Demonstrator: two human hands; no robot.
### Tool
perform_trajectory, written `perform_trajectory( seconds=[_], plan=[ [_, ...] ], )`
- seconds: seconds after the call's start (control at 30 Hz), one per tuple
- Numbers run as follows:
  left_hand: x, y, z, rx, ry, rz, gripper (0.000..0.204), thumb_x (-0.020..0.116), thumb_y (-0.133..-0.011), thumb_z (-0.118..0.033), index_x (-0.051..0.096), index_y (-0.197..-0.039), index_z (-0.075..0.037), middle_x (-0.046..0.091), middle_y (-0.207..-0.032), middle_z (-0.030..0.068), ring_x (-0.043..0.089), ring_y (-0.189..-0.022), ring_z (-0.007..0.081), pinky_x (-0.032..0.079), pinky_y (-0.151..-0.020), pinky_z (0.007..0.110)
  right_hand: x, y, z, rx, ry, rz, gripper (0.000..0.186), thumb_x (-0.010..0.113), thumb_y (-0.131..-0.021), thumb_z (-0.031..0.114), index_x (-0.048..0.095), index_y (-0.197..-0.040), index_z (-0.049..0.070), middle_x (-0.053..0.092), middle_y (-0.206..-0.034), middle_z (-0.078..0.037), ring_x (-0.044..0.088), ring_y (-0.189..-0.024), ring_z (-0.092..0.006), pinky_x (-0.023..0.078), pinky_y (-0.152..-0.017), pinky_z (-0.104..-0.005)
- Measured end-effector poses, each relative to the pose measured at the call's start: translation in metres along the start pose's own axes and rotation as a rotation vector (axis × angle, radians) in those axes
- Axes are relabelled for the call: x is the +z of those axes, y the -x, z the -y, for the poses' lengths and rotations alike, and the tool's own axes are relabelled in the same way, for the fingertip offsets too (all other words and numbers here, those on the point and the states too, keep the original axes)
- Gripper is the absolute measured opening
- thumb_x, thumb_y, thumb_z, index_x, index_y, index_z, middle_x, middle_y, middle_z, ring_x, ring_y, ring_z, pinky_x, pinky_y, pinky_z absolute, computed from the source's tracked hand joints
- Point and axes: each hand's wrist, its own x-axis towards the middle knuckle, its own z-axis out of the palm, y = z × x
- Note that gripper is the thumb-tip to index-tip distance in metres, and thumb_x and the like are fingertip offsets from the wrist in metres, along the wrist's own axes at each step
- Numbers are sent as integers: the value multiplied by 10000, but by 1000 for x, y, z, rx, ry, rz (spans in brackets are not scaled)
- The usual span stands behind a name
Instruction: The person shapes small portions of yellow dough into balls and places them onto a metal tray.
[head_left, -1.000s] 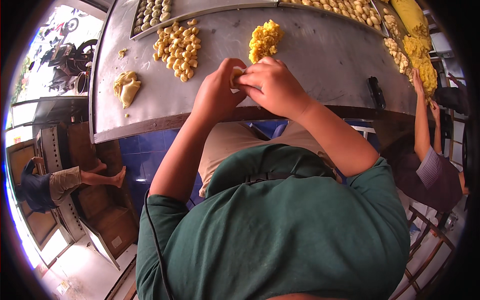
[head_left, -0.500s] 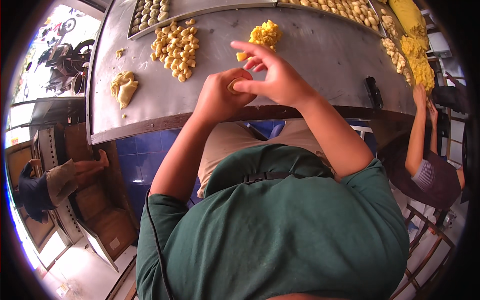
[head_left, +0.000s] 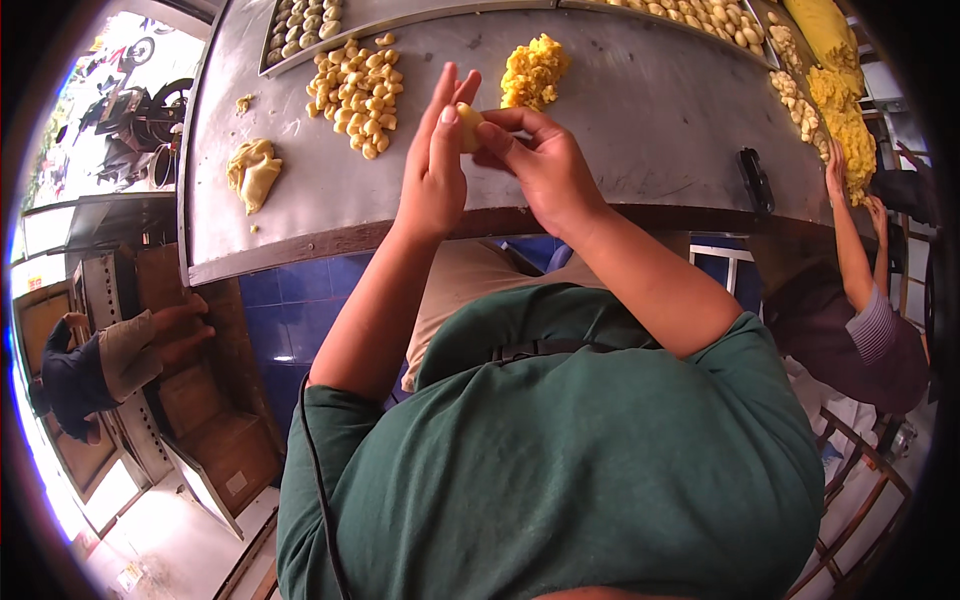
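A small pale-yellow dough ball (head_left: 468,128) sits between my two hands, above the near part of the metal table (head_left: 640,150). My right hand (head_left: 545,165) pinches it from the right with thumb and forefinger. My left hand (head_left: 436,165) is held upright with fingers stretched out, its inner side touching the ball. Just beyond the hands lies a heap of crumbly yellow filling (head_left: 535,72). Left of it is a pile of small dough pieces (head_left: 358,95). A larger lump of dough (head_left: 254,175) rests farther left.
Trays of shaped pieces, one at far left (head_left: 305,25) and one at far right (head_left: 700,18), line the back. A black object (head_left: 755,180) lies near the right front edge. At right, a co-worker's hands (head_left: 838,170) touch more yellow filling (head_left: 845,125). Another person (head_left: 85,365) is at far left.
My left hand has unfolded from a curled grip around the dough to straight fingers. My right hand's spread fingers have closed in on the ball. The co-worker's hands have moved apart.
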Motion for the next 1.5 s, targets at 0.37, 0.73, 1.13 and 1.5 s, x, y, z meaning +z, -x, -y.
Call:
perform_trajectory(
  seconds=[0.37,0.73,1.13,1.5],
  plan=[
    [14,0,-16,-158,109,-62,703,316,-1144,-280,-100,-1669,-66,572,-1482,257,447,-1473,340,354,-1198,387,-7,11,-11,-180,383,-143,310,774,-966,175,700,-1196,-20,747,-1090,-91,727,-992,-157,596,-935,-286],
    [7,10,-1,-297,303,-54,718,314,-1139,-240,-167,-1667,-167,535,-1524,246,554,-1372,304,383,-1179,432,-15,26,-32,-283,432,70,221,746,-976,79,647,-1164,18,681,-1030,-39,671,-903,-105,561,-843,-289],
    [-38,9,61,67,-607,-21,737,416,-1046,-21,70,-1689,-121,715,-1255,163,717,-1088,335,550,-940,394,-110,-62,-27,-496,1653,-50,343,541,-1027,173,691,-1311,53,680,-1359,-161,622,-1300,-341,535,-1065,-421],
    [-39,16,59,49,-710,22,595,386,-1105,-129,221,-1675,-174,730,-1214,130,710,-1098,285,544,-936,377,-79,-71,22,99,1928,160,231,621,-999,239,712,-1107,56,735,-1175,-114,705,-1105,-332,575,-965,-450]
  ],
)
